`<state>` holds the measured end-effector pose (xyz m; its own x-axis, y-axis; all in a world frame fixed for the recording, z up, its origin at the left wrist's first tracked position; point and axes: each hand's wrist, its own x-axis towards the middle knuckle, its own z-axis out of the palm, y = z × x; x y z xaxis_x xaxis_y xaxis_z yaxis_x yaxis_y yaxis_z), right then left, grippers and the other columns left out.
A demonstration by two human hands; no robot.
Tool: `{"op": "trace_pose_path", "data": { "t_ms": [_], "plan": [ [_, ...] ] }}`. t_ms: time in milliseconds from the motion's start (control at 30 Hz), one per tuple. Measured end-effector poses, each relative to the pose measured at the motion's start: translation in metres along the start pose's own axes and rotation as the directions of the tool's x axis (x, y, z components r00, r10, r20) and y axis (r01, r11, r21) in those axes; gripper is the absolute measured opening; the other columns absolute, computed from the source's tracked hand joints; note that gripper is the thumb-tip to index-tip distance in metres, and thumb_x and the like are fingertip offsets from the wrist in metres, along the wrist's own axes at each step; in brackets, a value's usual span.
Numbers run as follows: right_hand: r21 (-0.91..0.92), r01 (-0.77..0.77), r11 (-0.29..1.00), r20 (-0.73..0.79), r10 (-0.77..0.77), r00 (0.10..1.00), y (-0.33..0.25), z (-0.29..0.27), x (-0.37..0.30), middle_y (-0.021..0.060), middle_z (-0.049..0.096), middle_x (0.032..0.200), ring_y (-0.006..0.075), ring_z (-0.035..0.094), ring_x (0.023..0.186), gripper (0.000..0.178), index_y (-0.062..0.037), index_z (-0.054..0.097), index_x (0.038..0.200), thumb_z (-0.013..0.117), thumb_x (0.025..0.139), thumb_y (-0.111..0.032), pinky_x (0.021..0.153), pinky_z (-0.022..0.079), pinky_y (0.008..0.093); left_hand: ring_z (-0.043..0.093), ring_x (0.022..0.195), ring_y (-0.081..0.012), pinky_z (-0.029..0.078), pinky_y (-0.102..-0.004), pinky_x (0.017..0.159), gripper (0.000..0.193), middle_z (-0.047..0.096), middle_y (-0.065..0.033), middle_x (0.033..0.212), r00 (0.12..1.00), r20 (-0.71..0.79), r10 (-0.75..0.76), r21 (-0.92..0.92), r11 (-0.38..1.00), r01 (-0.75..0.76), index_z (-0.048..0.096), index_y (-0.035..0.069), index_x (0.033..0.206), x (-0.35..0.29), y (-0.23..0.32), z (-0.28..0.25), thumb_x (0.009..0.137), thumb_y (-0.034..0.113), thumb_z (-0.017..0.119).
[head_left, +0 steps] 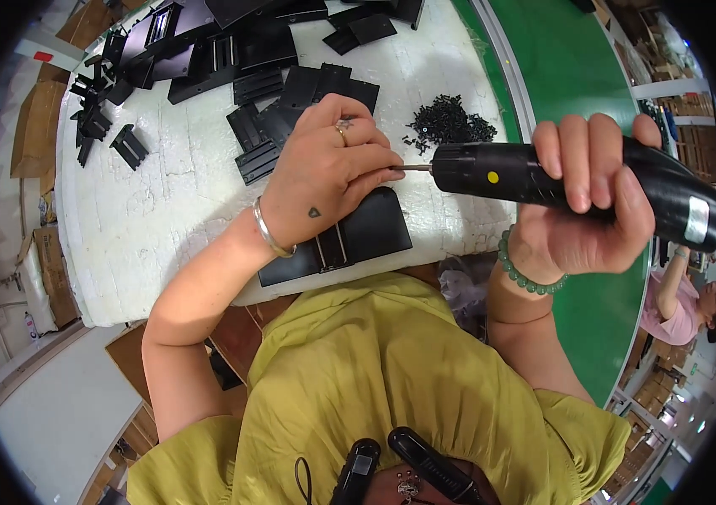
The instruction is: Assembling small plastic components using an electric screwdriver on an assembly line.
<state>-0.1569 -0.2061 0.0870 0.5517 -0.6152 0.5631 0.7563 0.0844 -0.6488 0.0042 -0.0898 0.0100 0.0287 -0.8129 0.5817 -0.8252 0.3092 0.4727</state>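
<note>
Pinching at the driver bit (417, 167), left hand (328, 158) should align with its axis while right hand (600, 189), wrapped round black electric screwdriver (519, 175), holds level.

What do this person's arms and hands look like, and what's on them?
Both hands are gloveless. The left hand has a gold-coloured ring, a small dark mark on its back and a silvery bangle. The right hand has a green bead bracelet at the wrist. The sleeves are short, loose and yellow-green.
</note>
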Motion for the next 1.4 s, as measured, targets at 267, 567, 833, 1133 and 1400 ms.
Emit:
{"op": "trace_pose_path", "data": {
  "t_ms": [267, 567, 833, 1133, 1400],
  "plan": [
    [-0.090, -0.027, 0.996, 0.264, 0.050, 0.963, -0.006, 0.015, -0.009, -0.0073, 0.044, 0.060, 0.0043, 0.040, 0.049, 0.030, -0.0102, 0.048, 0.105, 0.057, 0.077, -0.008, 0.057, 0.034, 0.0221, 0.053, 0.085, -0.0236, 0.042, -0.0334, 0.070, 0.008, 0.059, -0.0008, 0.072, 0.995, 0.010, -0.096, -0.070, 0.993, 0.097, 0.065, 0.009, 0.073, -0.012, 0.011, -0.007, 0.068, 0.013, 0.070],
    [-0.260, 0.095, 0.961, 0.348, 0.002, 0.938, 0.001, 0.030, -0.020, -0.0072, 0.045, 0.056, 0.0041, 0.041, 0.041, 0.033, -0.0149, 0.045, 0.099, 0.062, 0.072, -0.011, 0.045, 0.036, 0.0179, 0.055, 0.092, -0.0257, 0.044, -0.0354, 0.082, 0.019, 0.063, -0.0034, 0.085, 0.984, 0.049, -0.171, -0.102, 0.979, 0.176, 0.065, 0.009, 0.088, -0.029, 0.019, -0.003, 0.070, 0.012, 0.070],
    [-0.107, 0.000, 0.994, 0.245, 0.026, 0.969, 0.011, 0.010, -0.017, -0.0007, 0.044, 0.061, 0.0113, 0.041, 0.048, 0.042, -0.0108, 0.042, 0.115, 0.055, 0.076, -0.007, 0.057, 0.036, 0.0274, 0.058, 0.072, -0.0300, 0.047, -0.0363, 0.066, 0.012, 0.062, -0.0109, 0.076, 0.891, -0.144, -0.431, 0.121, 0.886, 0.448, 0.066, 0.004, 0.085, -0.046, -0.049, -0.061, 0.076, 0.011, 0.064],
    [-0.172, 0.002, 0.985, 0.190, 0.032, 0.981, 0.008, 0.018, -0.024, -0.0045, 0.040, 0.060, 0.0062, 0.038, 0.049, 0.033, -0.0093, 0.044, 0.108, 0.050, 0.075, -0.010, 0.058, 0.033, 0.0246, 0.054, 0.090, -0.0277, 0.047, -0.0356, 0.078, 0.043, 0.059, -0.0067, 0.100, 0.924, -0.090, -0.372, 0.298, 0.875, 0.381, 0.062, 0.009, 0.102, -0.046, -0.043, -0.041, 0.064, 0.026, 0.075],
    [-0.166, -0.017, 0.986, 0.299, 0.067, 0.952, 0.000, 0.002, -0.020, -0.0013, 0.041, 0.062, 0.0103, 0.038, 0.050, 0.044, -0.0107, 0.043, 0.121, 0.050, 0.077, -0.009, 0.057, 0.034, 0.0272, 0.061, 0.064, -0.0143, 0.047, -0.0224, 0.059, 0.017, 0.067, -0.0091, 0.078, 0.807, -0.102, -0.581, -0.105, 0.813, 0.572, 0.067, 0.003, 0.093, -0.039, -0.011, -0.073, 0.078, 0.009, 0.067]
  ]
}}
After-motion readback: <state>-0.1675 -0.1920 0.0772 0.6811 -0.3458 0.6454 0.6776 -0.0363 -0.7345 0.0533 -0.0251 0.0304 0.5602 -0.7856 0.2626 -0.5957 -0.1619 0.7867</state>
